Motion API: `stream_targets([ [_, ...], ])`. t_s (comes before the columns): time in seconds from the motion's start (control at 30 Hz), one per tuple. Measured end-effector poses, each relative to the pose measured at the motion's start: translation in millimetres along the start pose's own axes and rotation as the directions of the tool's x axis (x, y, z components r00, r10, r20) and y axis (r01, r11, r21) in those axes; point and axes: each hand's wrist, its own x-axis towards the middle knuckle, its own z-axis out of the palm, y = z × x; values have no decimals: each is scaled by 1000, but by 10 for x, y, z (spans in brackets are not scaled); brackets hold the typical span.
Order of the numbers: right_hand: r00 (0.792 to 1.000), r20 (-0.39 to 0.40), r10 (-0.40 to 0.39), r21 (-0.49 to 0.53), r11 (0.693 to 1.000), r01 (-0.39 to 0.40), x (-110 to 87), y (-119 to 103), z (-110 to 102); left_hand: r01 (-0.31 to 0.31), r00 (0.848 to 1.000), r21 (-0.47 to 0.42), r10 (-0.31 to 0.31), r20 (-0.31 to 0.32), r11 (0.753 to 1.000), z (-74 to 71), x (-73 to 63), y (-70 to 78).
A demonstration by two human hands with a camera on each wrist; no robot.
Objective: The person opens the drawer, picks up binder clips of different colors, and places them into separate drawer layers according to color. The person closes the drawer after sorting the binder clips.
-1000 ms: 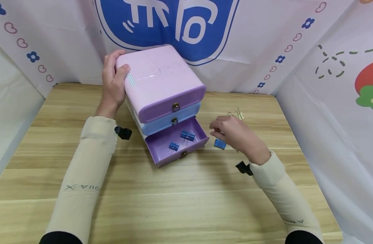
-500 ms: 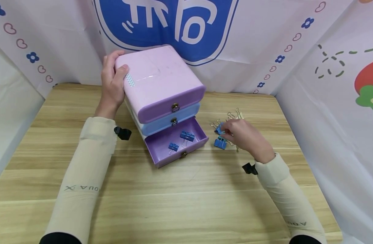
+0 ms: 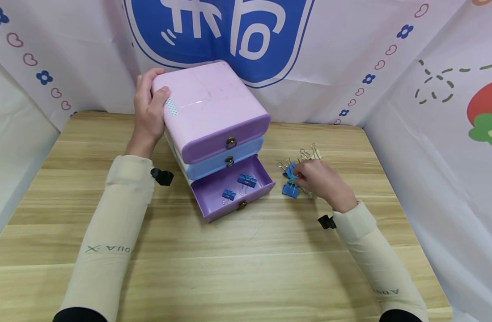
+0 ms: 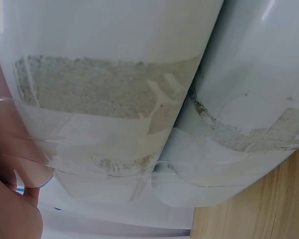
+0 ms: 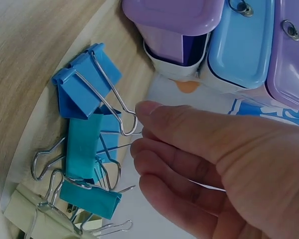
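The blue binder clip (image 5: 89, 84) lies at the right hand's (image 3: 322, 181) thumb tip, which meets its wire handle; whether it is pinched, I cannot tell. Teal clips (image 5: 83, 144) crowd beside those fingers; tangled handles could drag neighbours along. Left of that hand, the pulled-out drawer's (image 3: 258, 196) rim could catch knuckles. The left hand (image 3: 148, 109) grips the drawer unit (image 3: 214, 107); nearward, bare bench (image 3: 238, 268) gives room.

Wood-grain tabletop (image 3: 238, 273), white printed backdrop (image 3: 93, 58), blue emblem (image 3: 211, 51), pink hearts (image 3: 14, 40), blue flowers (image 3: 44, 77)
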Motion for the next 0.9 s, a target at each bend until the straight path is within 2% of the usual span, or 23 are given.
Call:
stream_targets([
  [0.33,998,55,35,9,999,-35,75,27,62,-3,1000,-3,3,5,1000,7,-4,22],
  [0.53,998,60,32,12,999,-32,90,15,87,-4,1000,-2,4,1,1000,7,29,-28],
  [0.7,995,96,15,25,1000,-17,89,-5,92,-10,1000,-6,10,-5,1000,5,48,-77],
  [0.9,989,143,-22,89,996,10,77,-24,77,-13,1000,-7,13,-9,1000,-1,22,-43],
])
